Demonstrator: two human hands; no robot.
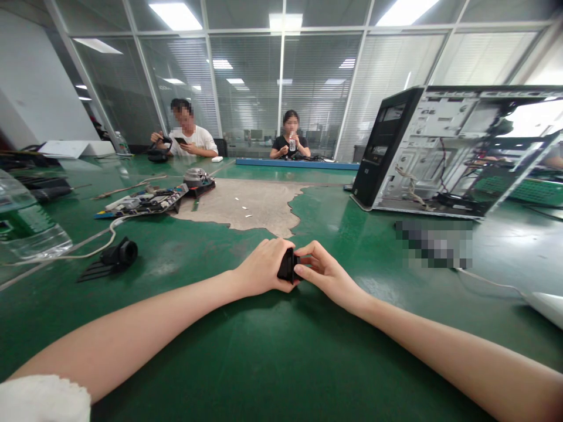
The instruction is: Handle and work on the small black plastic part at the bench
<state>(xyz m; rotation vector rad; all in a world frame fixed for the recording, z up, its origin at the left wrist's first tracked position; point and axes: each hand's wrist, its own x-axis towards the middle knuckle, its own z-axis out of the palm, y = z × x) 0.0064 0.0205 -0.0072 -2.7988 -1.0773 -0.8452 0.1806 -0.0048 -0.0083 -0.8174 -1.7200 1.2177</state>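
Note:
A small black boxy part (286, 265) is held above the green table, roughly at the middle of the view; its exact kind does not show. From the left, my left hand (263, 267) is closed around it, with the thumb along the lower edge. My right hand (329, 271) pinches the right side of the same part between thumb and fingers. The part's far side is hidden behind my fingers.
On the left lie a circuit board (147, 201) with a fan, a black part with a round tube (118, 255), a cable and a water bottle (33, 225). An open computer case (396, 152) stands right. A pixelated object (435, 243) lies before it. Two people sit across.

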